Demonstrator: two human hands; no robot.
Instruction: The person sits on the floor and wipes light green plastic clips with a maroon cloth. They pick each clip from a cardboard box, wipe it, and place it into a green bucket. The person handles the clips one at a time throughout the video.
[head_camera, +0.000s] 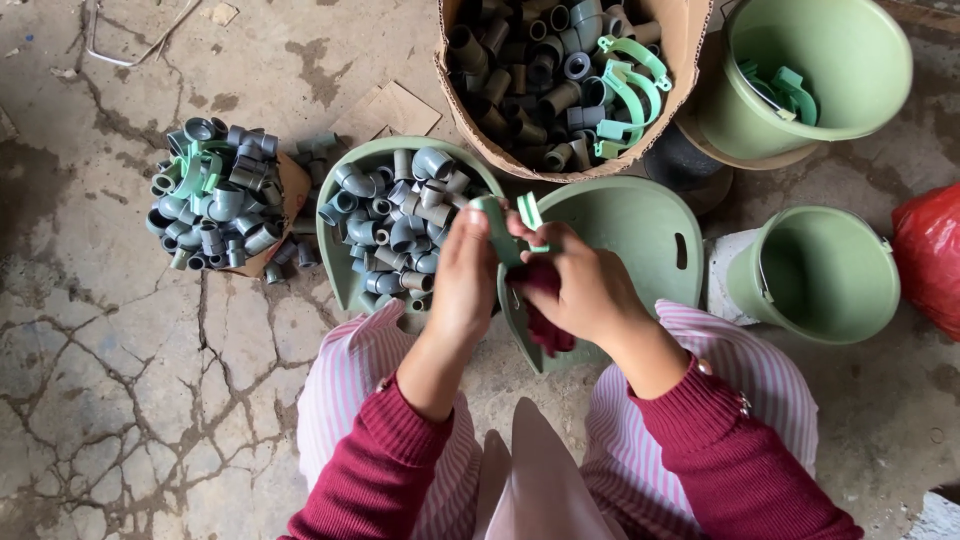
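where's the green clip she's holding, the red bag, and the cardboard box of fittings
green clip (497, 232), head view, on its curved band
red bag (928, 258), head view, on its middle
cardboard box (688, 40), head view, on its right wall

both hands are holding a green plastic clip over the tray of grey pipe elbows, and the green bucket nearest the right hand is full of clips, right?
Not quite. In the head view, the green bucket is empty. The left hand and right hand do hold a green plastic clip.
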